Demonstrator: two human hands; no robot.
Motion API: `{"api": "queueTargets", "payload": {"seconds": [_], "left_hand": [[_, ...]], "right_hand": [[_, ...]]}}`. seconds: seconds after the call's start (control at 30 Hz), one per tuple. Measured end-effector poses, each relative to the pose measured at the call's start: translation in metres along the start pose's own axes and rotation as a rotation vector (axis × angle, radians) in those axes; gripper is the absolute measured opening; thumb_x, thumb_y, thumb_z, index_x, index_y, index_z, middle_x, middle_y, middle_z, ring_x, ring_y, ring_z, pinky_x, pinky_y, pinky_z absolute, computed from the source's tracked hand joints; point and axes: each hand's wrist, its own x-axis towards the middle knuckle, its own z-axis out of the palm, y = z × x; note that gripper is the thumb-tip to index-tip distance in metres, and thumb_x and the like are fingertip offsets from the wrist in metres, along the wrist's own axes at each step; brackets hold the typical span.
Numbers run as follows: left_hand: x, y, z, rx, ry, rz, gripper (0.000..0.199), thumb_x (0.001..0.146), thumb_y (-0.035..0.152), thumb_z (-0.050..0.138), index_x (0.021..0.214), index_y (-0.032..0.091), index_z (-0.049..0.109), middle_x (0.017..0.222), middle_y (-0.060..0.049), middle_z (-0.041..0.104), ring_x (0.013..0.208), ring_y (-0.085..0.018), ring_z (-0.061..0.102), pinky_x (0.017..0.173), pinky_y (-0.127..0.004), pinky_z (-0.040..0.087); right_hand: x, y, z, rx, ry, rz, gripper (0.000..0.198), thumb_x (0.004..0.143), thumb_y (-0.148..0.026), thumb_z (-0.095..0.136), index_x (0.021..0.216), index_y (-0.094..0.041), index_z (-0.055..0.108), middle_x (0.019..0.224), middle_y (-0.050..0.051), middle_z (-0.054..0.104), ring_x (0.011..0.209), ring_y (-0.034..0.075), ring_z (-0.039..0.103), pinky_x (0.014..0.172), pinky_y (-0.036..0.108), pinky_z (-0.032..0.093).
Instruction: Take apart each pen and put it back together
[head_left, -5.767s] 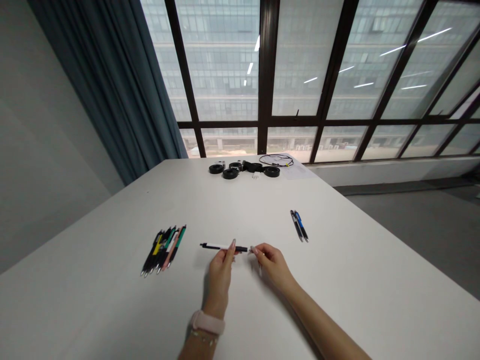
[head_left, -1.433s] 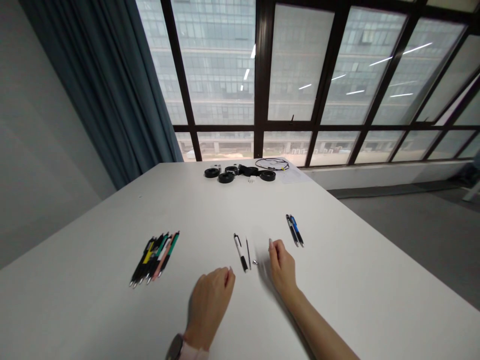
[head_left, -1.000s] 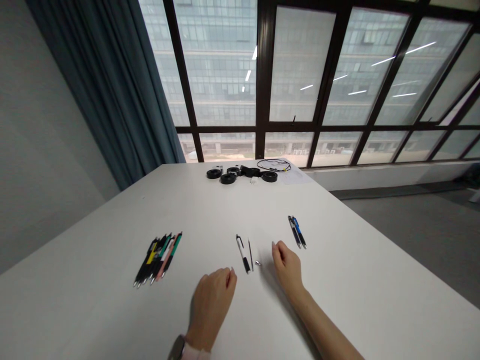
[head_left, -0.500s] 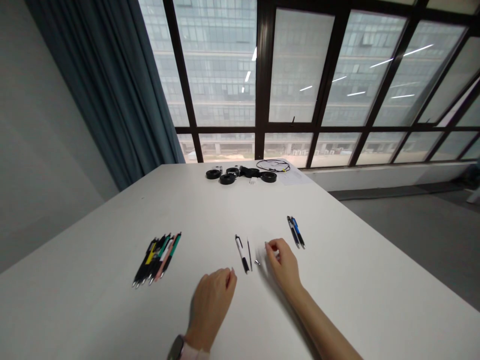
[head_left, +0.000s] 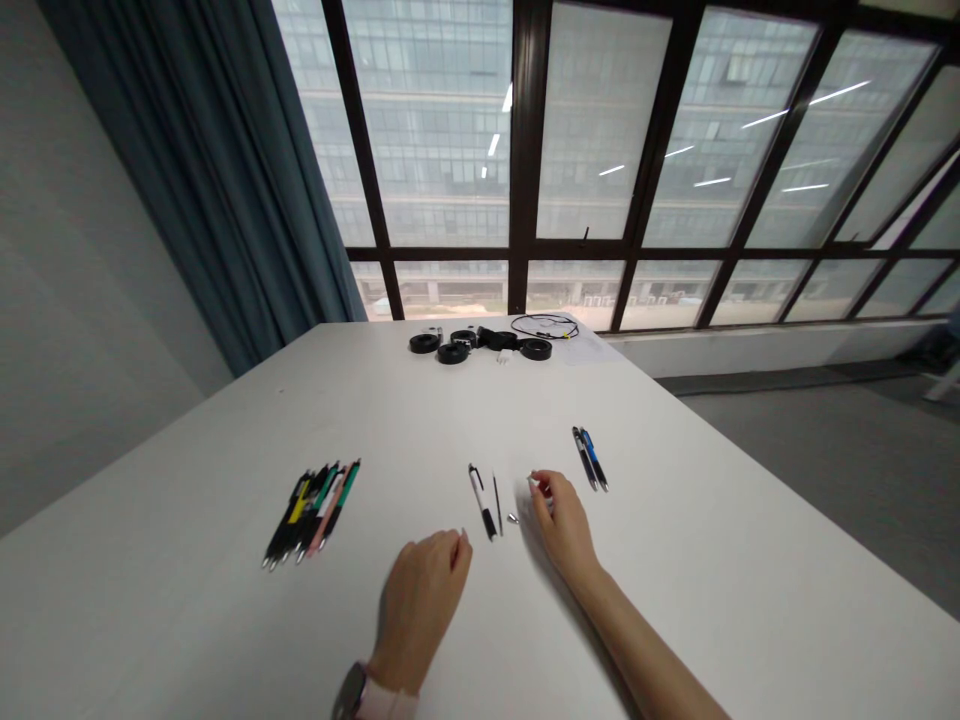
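Observation:
My left hand (head_left: pixel 425 590) rests on the white table in a loose fist; nothing shows at its fingertips. My right hand (head_left: pixel 564 525) is closed at the right, thumb and forefinger pinched together; anything between them is too small to make out. Between and ahead of the hands lies a white-and-black pen barrel (head_left: pixel 482 502). A thin dark pen refill (head_left: pixel 498 505) lies beside it, just to the right. Close to the refill's lower end, left of my right hand, is a small silver pen tip (head_left: pixel 513 518).
A bunch of several pens (head_left: pixel 311 515) in black, yellow, green and pink lies at the left. Two pens (head_left: pixel 590 458), black and blue, lie beyond my right hand. Black tape-like rolls (head_left: pixel 452 353) and a coiled black cable (head_left: pixel 545 327) sit at the table's (head_left: pixel 405 420) far end.
The view has tipped slightly, so the things on the table sit a little higher in the picture. Both hands keep nearly the same place and closed shape.

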Motion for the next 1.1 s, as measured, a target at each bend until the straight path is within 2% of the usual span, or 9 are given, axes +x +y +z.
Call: {"api": "queueTargets", "payload": {"seconds": [0.33, 0.53, 0.6, 0.67, 0.73, 0.77, 0.93, 1.1], "left_hand": [[-0.003, -0.001, 0.004, 0.008, 0.07, 0.039, 0.039, 0.098, 0.027, 0.042, 0.064, 0.022, 0.061, 0.061, -0.001, 0.066, 0.06, -0.02, 0.063, 0.064, -0.034, 0.034], [-0.003, 0.003, 0.005, -0.03, 0.059, 0.05, 0.036, 0.097, 0.021, 0.04, 0.069, 0.021, 0.062, 0.065, -0.001, 0.066, 0.064, -0.02, 0.063, 0.067, -0.035, 0.037], [-0.003, 0.004, 0.005, -0.059, 0.063, 0.05, 0.032, 0.098, 0.022, 0.039, 0.081, 0.02, 0.066, 0.069, -0.002, 0.067, 0.065, -0.019, 0.063, 0.068, -0.035, 0.039], [-0.004, 0.005, 0.006, -0.1, 0.084, 0.067, 0.029, 0.098, 0.023, 0.04, 0.108, 0.018, 0.067, 0.076, -0.002, 0.07, 0.07, -0.018, 0.065, 0.07, -0.034, 0.041], [-0.004, 0.006, 0.008, -0.137, 0.091, 0.11, 0.038, 0.097, 0.021, 0.041, 0.131, 0.018, 0.057, 0.084, -0.003, 0.071, 0.076, -0.018, 0.066, 0.073, -0.033, 0.043], [-0.004, 0.007, 0.008, -0.142, 0.083, 0.13, 0.042, 0.096, 0.019, 0.042, 0.137, 0.019, 0.053, 0.086, -0.003, 0.071, 0.078, -0.018, 0.066, 0.075, -0.033, 0.044], [-0.003, 0.009, 0.012, -0.112, -0.009, 0.182, 0.048, 0.093, 0.011, 0.042, 0.137, 0.023, 0.056, 0.083, -0.002, 0.069, 0.079, -0.019, 0.065, 0.076, -0.035, 0.044], [-0.003, 0.01, 0.013, -0.104, -0.048, 0.199, 0.046, 0.092, 0.01, 0.043, 0.132, 0.025, 0.062, 0.086, -0.003, 0.07, 0.082, -0.019, 0.066, 0.077, -0.035, 0.045]], "right_hand": [[-0.001, 0.003, 0.002, -0.019, -0.019, -0.026, 0.035, 0.097, -0.032, 0.038, 0.114, -0.014, 0.063, 0.106, 0.014, 0.071, 0.095, 0.025, 0.066, 0.086, 0.039, 0.05], [-0.005, -0.001, 0.002, -0.117, -0.034, -0.146, 0.029, 0.095, -0.021, 0.042, 0.113, -0.015, 0.064, 0.109, 0.013, 0.071, 0.101, 0.026, 0.064, 0.089, 0.041, 0.051], [-0.007, -0.003, 0.003, -0.165, -0.054, -0.206, 0.029, 0.093, -0.015, 0.046, 0.115, -0.016, 0.064, 0.113, 0.012, 0.07, 0.105, 0.026, 0.063, 0.092, 0.041, 0.05], [-0.008, -0.003, 0.005, -0.213, -0.078, -0.271, 0.035, 0.09, -0.01, 0.048, 0.12, -0.018, 0.064, 0.122, 0.012, 0.068, 0.112, 0.026, 0.061, 0.096, 0.042, 0.049], [-0.01, -0.002, 0.008, -0.265, -0.105, -0.324, 0.041, 0.088, -0.006, 0.049, 0.125, -0.019, 0.063, 0.133, 0.012, 0.064, 0.119, 0.026, 0.058, 0.101, 0.044, 0.047], [-0.011, -0.002, 0.009, -0.291, -0.121, -0.343, 0.044, 0.088, -0.005, 0.049, 0.127, -0.019, 0.063, 0.137, 0.012, 0.061, 0.123, 0.026, 0.056, 0.104, 0.045, 0.046], [-0.016, -0.004, 0.011, -0.382, -0.23, -0.397, 0.043, 0.094, -0.013, 0.049, 0.134, -0.022, 0.061, 0.151, 0.01, 0.05, 0.141, 0.028, 0.042, 0.113, 0.05, 0.038], [-0.018, -0.009, 0.009, -0.432, -0.321, -0.41, 0.042, 0.099, -0.021, 0.048, 0.139, -0.024, 0.057, 0.157, 0.008, 0.041, 0.147, 0.028, 0.031, 0.118, 0.051, 0.03]]}}
